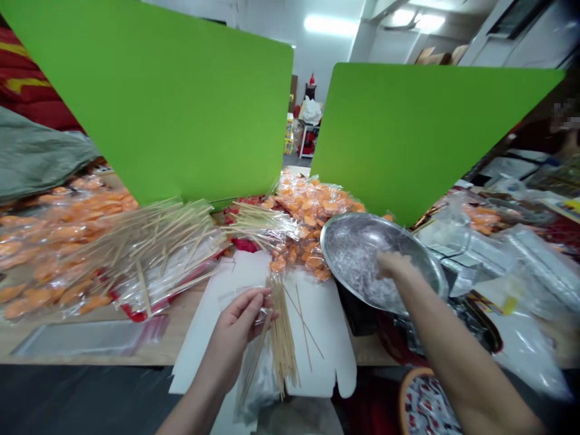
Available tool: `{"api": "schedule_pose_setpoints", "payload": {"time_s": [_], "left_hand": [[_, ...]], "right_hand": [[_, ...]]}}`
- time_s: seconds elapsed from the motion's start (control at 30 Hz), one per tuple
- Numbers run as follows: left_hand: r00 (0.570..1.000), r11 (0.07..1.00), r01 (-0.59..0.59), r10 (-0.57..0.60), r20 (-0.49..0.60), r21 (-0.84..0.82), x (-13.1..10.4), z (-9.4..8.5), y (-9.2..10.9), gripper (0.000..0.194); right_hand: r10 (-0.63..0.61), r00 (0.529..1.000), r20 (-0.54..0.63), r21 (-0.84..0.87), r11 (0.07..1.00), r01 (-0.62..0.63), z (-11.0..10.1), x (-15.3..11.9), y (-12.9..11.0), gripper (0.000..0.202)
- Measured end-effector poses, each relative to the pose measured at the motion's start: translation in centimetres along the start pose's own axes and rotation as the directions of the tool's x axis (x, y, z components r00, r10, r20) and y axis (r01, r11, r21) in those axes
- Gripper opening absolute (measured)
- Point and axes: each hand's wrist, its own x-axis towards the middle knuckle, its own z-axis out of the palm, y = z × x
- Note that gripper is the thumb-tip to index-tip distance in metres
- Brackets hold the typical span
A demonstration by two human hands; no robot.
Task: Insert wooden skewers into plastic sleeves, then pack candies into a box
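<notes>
My left hand [240, 323] is closed in a pinch on a clear plastic bag [265, 377] that hangs over the table's front edge. A pile of thin wooden sticks [281, 338] lies beside those fingers on a white cardboard sheet [324, 350]; a few loose sticks are crossed to its right. My right hand [395, 266] reaches into a large metal bowl [335, 238] of clear, crinkled pieces [362, 266]. That hand is blurred, and what its fingers hold, if anything, is hidden.
Orange wrapped items [312, 202] are heaped behind the cardboard and at the left. Sticks in clear bags [158, 241] lie left of centre. Green panels [181, 109] stand behind. An orange-rimmed tub [405, 393] of small packets is low right; a person's hand shows at far right.
</notes>
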Motion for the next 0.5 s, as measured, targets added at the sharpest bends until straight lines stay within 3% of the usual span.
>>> {"api": "schedule_pose_setpoints", "payload": {"time_s": [0.13, 0.27, 0.33, 0.4, 0.43, 0.5], "left_hand": [[0.998, 0.993, 0.057, -0.053, 0.038, -0.105, 0.0, 0.3, 0.2, 0.03], [0.994, 0.978, 0.101, -0.094, 0.051, -0.183, 0.0, 0.9, 0.4, 0.024], [0.992, 0.973, 0.118, -0.108, 0.062, -0.196, 0.0, 1.3, 0.5, 0.022], [0.992, 0.971, 0.117, -0.104, 0.072, -0.21, -0.2, 1.6, 0.4, 0.019], [0.992, 0.968, 0.114, -0.099, 0.079, -0.222, -0.3, 1.8, 0.4, 0.018], [0.991, 0.963, 0.112, -0.092, 0.093, -0.246, -0.5, 2.0, 0.4, 0.017]], "right_hand": [[-0.024, 0.998, -0.061, -0.067, 0.998, 0.02, -0.9, -0.4, 2.0, 0.03], [-0.059, 0.985, -0.163, -0.096, 0.994, 0.044, -1.2, -2.2, 1.3, 0.028], [-0.096, 0.975, -0.202, -0.065, 0.994, 0.085, -0.2, -4.2, -0.8, 0.024], [-0.162, 0.976, -0.147, 0.113, 0.977, 0.179, 1.8, -7.1, -4.1, 0.022], [-0.209, 0.977, -0.05, 0.278, 0.936, 0.214, 3.0, -8.9, -6.0, 0.026], [-0.356, 0.923, 0.148, 0.556, 0.801, 0.22, 5.5, -12.3, -9.7, 0.034]]}}
